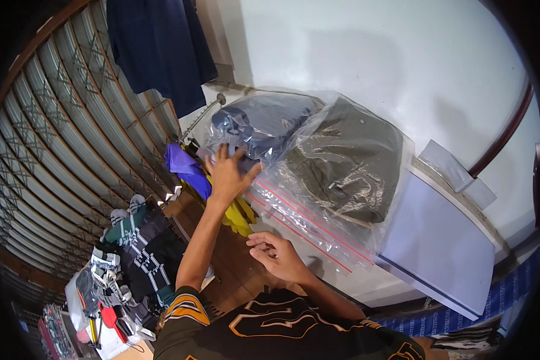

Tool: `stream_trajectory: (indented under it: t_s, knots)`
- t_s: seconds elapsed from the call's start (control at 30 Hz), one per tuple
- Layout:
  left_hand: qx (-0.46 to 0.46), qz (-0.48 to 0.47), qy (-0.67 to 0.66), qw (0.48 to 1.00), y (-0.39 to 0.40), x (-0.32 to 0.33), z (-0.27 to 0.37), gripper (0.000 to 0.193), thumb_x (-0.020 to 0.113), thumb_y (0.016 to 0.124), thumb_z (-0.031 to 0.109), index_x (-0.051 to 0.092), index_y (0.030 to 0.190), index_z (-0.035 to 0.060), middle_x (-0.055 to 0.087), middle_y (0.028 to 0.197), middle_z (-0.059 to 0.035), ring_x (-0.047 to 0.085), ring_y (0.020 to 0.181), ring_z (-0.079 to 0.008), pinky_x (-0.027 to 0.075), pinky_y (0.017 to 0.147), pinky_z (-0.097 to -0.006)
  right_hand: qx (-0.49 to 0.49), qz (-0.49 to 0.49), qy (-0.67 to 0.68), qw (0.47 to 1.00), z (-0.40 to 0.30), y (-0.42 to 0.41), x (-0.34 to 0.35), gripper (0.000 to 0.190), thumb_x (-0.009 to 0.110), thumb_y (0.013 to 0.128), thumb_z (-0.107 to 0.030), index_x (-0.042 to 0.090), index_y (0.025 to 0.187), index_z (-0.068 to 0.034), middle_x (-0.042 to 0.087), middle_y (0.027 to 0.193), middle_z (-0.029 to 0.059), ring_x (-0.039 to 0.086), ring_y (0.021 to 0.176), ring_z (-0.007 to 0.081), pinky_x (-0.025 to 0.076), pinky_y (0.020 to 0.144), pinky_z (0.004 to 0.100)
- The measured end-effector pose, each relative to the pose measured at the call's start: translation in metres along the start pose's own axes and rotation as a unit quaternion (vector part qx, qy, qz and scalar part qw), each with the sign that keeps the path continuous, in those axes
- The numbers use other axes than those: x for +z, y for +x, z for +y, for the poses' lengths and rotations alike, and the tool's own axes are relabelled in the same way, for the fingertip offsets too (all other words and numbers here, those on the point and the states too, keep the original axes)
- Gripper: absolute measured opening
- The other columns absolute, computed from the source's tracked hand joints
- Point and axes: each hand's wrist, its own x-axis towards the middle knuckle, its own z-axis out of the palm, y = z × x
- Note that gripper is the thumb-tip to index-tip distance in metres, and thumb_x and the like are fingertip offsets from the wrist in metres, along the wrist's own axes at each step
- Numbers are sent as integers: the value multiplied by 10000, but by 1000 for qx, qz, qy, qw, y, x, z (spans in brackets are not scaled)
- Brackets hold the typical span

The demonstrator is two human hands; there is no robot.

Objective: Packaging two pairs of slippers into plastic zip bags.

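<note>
My left hand (227, 173) lies with spread fingers over the near left part of a clear zip-lock plastic bag (252, 135). Inside that bag is a folded navy garment (276, 121). To its right, a second clear zip-lock bag, partly overlapping the first, holds a folded olive-green garment (353, 157). Red seal lines (315, 216) run along the near edges of the bags. My right hand (276, 256) hangs nearer my body, below the seal lines, its fingers loosely curled with nothing visible in them.
A white board (441, 243) lies right of the bags. Purple cloth (186, 166) and yellow cloth (238, 218) hang at the left edge. Piled striped clothes (144, 252) stand lower left, before a folding metal gate (72, 148). Dark blue cloth (162, 49) hangs above.
</note>
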Motion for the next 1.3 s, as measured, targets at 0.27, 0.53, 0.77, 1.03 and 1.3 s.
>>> stream_trajectory:
  t_s: [0.27, 0.53, 0.77, 1.03, 1.3]
  knots:
    - [34, -74, 26, 996, 6, 12, -9, 687, 677, 764, 625, 701, 1138, 50, 565, 1268, -267, 486, 1272, -421, 284, 1085, -635, 4, 3, -9, 1000, 15, 8, 1, 361, 679, 930, -147, 580, 1246, -3, 679, 1126, 114, 655, 948, 151, 543, 768, 293]
    - [64, 9, 39, 997, 8, 12, -23, 770, 638, 790, 676, 699, 1038, -51, 623, 1153, -262, 587, 1119, -415, 383, 1011, -563, 1, 14, -5, 1000, 24, 10, 3, 358, 683, 930, -155, 582, 1241, -10, 680, 1129, 104, 659, 945, 143, 540, 760, 288]
    - [71, 11, 66, 995, 13, 13, -33, 822, 640, 787, 702, 690, 1061, -71, 635, 1168, -259, 602, 1107, -413, 434, 973, -512, -6, 26, -15, 1000, 27, 7, 2, 355, 687, 927, -158, 581, 1235, -15, 682, 1128, 103, 659, 939, 137, 538, 745, 281]
    - [-37, -24, -130, 991, 18, -2, -34, 966, 794, 709, 582, 473, 1319, -94, 567, 1251, -314, 539, 1199, -441, 405, 1046, -501, 0, 26, -14, 1000, 16, -2, 2, 350, 688, 929, -157, 582, 1231, -15, 679, 1126, 97, 656, 934, 135, 538, 736, 281]
    - [66, 65, -244, 965, 58, -35, -14, 1169, 961, 550, 418, 340, 1471, 53, 306, 1435, -353, 428, 1303, -434, 374, 1112, -476, 5, 16, -3, 1000, 17, -6, 6, 347, 688, 931, -153, 584, 1232, -16, 675, 1114, 93, 655, 933, 133, 537, 723, 279]
